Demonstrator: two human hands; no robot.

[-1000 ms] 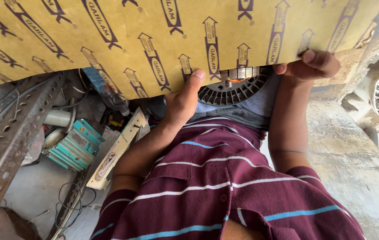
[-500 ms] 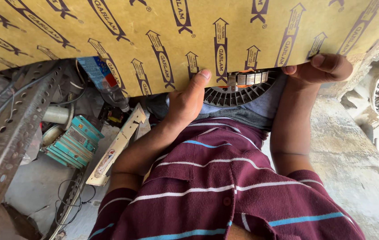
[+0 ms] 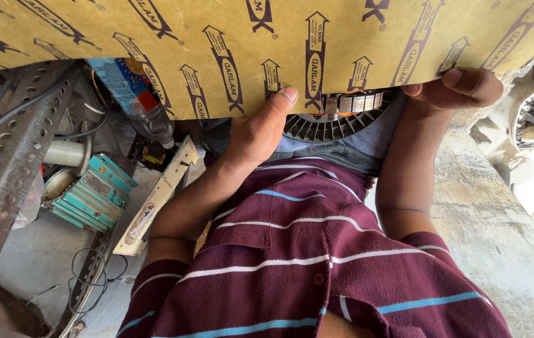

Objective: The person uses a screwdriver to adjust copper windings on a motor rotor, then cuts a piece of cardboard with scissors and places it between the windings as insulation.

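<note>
A slotted metal rail (image 3: 10, 156) and teal part (image 3: 91, 194) lie left of the fingers, which clamp both hands (image 3: 260, 128) (image 3: 461, 87) on the yellow printed sheet's (image 3: 229, 44) lower edge, hiding a round ribbed motor part (image 3: 335, 122).

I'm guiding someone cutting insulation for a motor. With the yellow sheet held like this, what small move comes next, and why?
Probably draw the yellow printed sheet a little nearer. It hides most of the round slotted motor core, and both the left hand and the right hand already grip its near edge, so a short pull should suffice.
</note>
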